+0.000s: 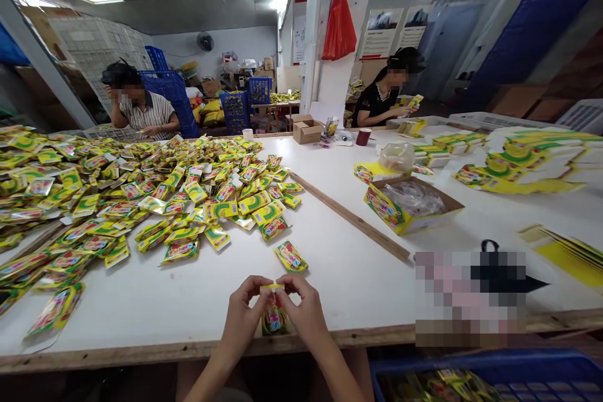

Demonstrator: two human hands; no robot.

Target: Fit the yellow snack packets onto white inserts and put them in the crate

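Note:
Between my two hands, at the table's front edge, is a small yellow and green crayon box with colourful lettering on its front. My left hand pinches the top left of the box with thumb and fingers. On the other side, my right hand grips the top right in the same way. The thumbs press near the box's upper end. Just beyond my fingers lies another small box of the same kind. A wide heap of such boxes spreads over the left of the table.
A wooden strip crosses the white table. Right of it stands an open carton holding clear plastic bags. Flat yellow cartons lie far right. A blue crate sits below the edge. Two people sit across the table.

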